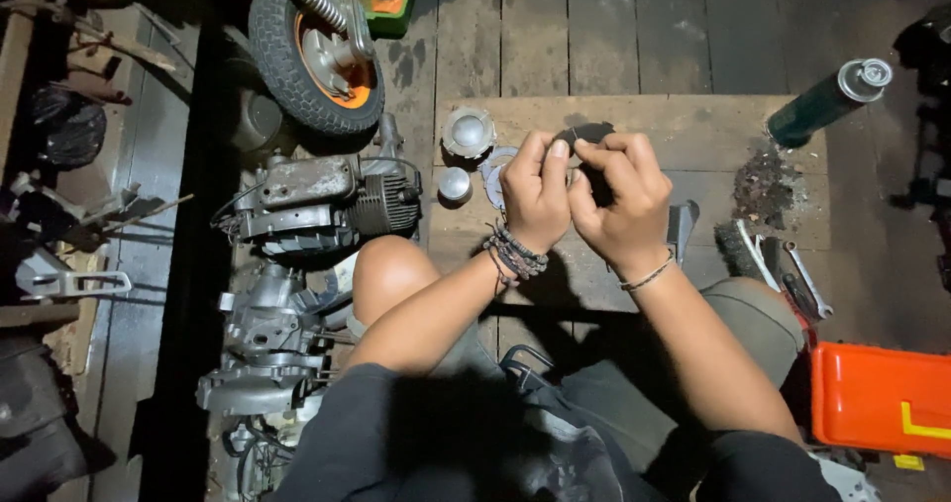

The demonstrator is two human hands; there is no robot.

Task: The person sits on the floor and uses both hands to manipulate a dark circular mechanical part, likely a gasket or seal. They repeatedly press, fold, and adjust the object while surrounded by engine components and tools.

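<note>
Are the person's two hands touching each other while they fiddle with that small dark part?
Touching. The head view shows the left hand and right hand pressed together at the fingertips around a small dark part, with no gap visible between them.

A dark grey curved part [584,132] is showing between the fingers, above a pale brown wooden board [693,131] stained black near its right edge. The wheel [315,58] is showing a black tyre around an orange and silver hub. A green spray can [827,102] is wearing a silver top. An orange box [877,398] is carrying a yellow mark. Grey metal engine parts [307,200] are lying on dark floor planks [594,27]. Dark beaded bracelets [515,254] are circling one wrist.
</note>
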